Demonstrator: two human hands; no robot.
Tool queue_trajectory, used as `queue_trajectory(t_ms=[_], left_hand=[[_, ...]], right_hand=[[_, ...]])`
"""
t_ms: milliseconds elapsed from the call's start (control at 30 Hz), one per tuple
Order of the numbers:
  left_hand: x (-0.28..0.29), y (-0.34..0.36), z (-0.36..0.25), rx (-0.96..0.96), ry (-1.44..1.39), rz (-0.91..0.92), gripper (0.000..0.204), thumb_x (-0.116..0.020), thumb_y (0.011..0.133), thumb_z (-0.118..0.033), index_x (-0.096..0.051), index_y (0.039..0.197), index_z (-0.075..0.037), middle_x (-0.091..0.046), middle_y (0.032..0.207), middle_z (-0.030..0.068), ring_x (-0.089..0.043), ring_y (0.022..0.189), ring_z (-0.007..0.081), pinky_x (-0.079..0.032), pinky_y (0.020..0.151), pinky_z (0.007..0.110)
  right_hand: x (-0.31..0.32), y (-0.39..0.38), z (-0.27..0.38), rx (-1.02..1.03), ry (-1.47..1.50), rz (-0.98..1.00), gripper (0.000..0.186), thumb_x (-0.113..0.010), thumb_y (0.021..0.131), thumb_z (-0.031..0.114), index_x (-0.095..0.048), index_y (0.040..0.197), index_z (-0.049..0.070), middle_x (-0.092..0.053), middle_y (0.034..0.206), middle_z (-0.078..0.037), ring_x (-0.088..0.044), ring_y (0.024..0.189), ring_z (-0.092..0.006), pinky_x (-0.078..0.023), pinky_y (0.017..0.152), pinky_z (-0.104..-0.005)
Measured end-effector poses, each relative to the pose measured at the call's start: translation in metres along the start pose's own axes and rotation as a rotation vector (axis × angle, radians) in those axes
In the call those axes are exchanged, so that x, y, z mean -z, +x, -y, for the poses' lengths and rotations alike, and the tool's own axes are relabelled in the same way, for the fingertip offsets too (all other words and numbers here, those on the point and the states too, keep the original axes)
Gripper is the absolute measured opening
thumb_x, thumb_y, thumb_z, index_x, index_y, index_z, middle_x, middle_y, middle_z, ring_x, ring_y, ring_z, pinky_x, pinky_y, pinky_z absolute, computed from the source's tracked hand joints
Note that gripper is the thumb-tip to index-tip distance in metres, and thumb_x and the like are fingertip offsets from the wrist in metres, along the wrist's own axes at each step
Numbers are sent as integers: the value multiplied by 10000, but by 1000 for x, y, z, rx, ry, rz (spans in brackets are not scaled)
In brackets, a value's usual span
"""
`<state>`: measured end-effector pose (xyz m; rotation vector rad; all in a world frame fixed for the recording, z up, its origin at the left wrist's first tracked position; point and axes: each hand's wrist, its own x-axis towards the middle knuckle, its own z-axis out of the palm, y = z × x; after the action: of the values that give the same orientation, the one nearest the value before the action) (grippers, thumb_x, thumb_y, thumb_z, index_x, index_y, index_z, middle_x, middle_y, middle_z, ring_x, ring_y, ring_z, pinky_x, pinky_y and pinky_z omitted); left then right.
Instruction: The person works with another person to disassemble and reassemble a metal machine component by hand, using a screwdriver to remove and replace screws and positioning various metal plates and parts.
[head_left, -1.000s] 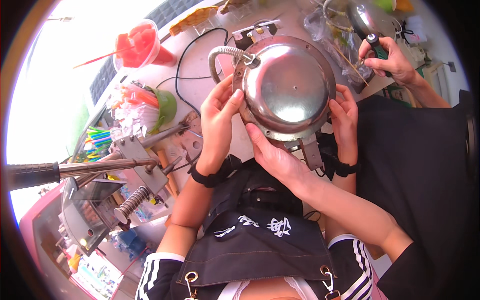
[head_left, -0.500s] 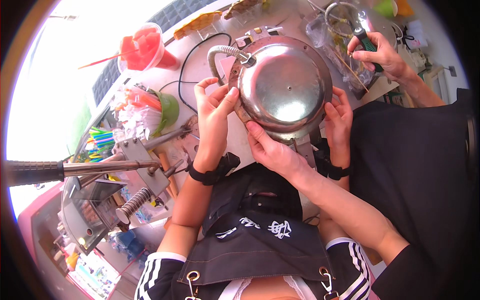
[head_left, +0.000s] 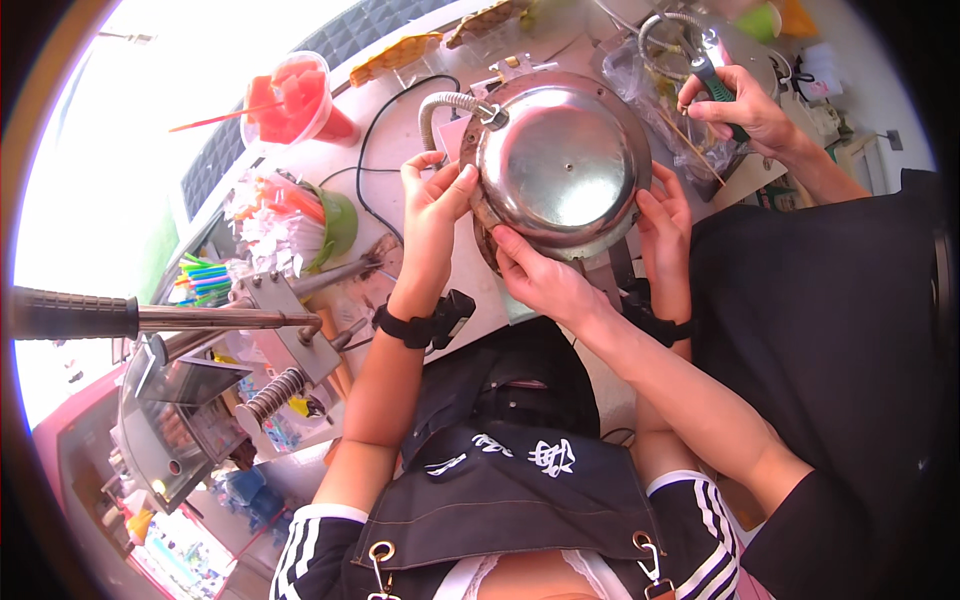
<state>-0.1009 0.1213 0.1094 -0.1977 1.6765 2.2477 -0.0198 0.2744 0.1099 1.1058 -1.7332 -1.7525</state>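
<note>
A round, shiny metal pan-shaped cover [head_left: 565,150] with a wide brownish rim is held up over the table. A ribbed metal conduit [head_left: 455,100] comes out of its upper left. My left hand [head_left: 435,195] pinches the rim on the left, thumb on top. My right hand [head_left: 665,215] grips the right side, its thumb at the edge. A co-worker's hand [head_left: 545,280] reaches across my right arm and holds the lower left rim. The co-worker's other hand [head_left: 755,112] holds a screwdriver [head_left: 718,92] with a green and black handle, apart from the cover.
At the left stand a plastic cup of red fruit chunks [head_left: 290,105], a green container [head_left: 340,225] of wrapped straws and a lever press [head_left: 285,320] with a long handle. A black cable [head_left: 362,165] crosses the table. Clear plastic bags [head_left: 650,85] lie beyond the cover.
The cover has shifted slightly left and tilted, with my right hand and the co-worker's gripping hand moving along. The screwdriver hand has also drifted a little left.
</note>
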Motion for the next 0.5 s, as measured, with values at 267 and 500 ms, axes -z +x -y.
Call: queue_trajectory(t_ms=[267, 500], left_hand=[[5, 3, -1, 74, 2, 123, 377, -654, 981, -183, -536, 1274, 21, -686, 1145, 109, -682, 954, 138, -553, 825, 277], [19, 1, -2, 6, 100, 79, 366, -687, 963, -215, -619, 1223, 33, -722, 1034, 86, -692, 878, 120, -553, 777, 252]], right_hand=[[-8, 5, 35, -281, 266, -44, 306, -506, 1069, 263, -660, 1021, 3, -639, 974, -25, -592, 970, -73, -467, 991, -235], [1, 14, 35, -221, -113, 62, 403, -442, 1083, 283, -688, 1046, -34, -670, 1074, -35, -602, 1065, -120, -463, 1082, -335]])
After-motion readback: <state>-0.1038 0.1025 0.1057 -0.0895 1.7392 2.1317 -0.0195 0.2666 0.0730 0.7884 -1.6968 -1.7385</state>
